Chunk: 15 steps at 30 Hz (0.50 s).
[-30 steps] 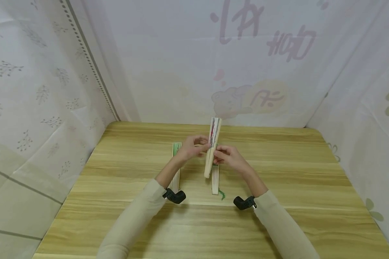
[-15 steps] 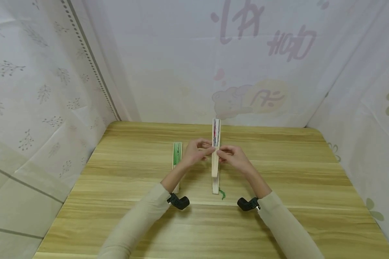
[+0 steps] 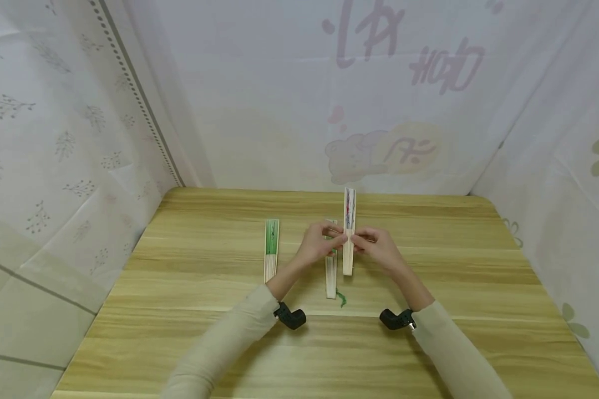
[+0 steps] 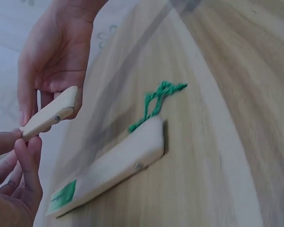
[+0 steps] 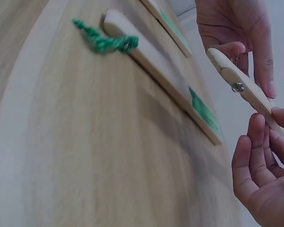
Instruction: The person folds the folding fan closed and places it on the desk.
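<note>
A folded fan (image 3: pixel 349 210) with pale wooden ribs and a red-and-grey pattern on its leaf is held up above the table. My left hand (image 3: pixel 319 244) pinches it between thumb and fingers from the left, and my right hand (image 3: pixel 379 249) does the same from the right. Its rivet end (image 5: pixel 239 86) points toward me in the right wrist view. Just left of it, a second folded fan (image 3: pixel 331 277) with a green leaf lies on the table, partly behind my left fingers. From that fan's near end trails a green cord (image 4: pixel 161 94).
Farther left on the wooden table (image 3: pixel 429 277) lies another green folded fan (image 3: pixel 272 238), its lower end hidden by my left forearm. A patterned white curtain (image 3: pixel 254 111) stands behind the table's far edge, with more curtain at both sides.
Both hands have carried the held fan to the right, from over the middle fan to beside it. It was tilted at first and now stands straighter, with its ribs toward me.
</note>
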Tool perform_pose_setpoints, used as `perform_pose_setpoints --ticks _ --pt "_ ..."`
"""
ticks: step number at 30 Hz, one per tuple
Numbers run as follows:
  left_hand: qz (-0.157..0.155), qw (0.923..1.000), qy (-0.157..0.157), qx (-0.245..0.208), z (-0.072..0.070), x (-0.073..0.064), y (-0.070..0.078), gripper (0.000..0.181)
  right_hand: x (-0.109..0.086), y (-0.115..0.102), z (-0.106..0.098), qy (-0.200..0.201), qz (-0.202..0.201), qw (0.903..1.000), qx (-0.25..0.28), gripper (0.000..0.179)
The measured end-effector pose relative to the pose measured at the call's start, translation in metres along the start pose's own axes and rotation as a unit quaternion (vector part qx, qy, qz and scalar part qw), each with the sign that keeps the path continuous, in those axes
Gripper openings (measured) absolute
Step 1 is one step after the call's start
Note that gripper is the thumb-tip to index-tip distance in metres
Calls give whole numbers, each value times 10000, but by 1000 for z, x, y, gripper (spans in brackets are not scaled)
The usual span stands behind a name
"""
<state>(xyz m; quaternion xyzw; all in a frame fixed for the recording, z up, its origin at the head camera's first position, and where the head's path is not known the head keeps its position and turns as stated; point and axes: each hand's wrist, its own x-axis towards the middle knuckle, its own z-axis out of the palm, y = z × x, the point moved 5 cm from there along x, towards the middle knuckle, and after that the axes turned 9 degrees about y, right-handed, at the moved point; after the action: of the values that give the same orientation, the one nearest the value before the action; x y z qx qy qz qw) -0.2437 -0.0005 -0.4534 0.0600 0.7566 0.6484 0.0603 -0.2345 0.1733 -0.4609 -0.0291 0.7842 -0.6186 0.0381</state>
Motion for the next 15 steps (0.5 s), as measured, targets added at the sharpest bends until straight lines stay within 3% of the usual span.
perform_pose_setpoints --ticks 15 --pt "-219 9996 -19 -177 47 -9 -7 20 -24 21 -38 500 281 9983 -111 32"
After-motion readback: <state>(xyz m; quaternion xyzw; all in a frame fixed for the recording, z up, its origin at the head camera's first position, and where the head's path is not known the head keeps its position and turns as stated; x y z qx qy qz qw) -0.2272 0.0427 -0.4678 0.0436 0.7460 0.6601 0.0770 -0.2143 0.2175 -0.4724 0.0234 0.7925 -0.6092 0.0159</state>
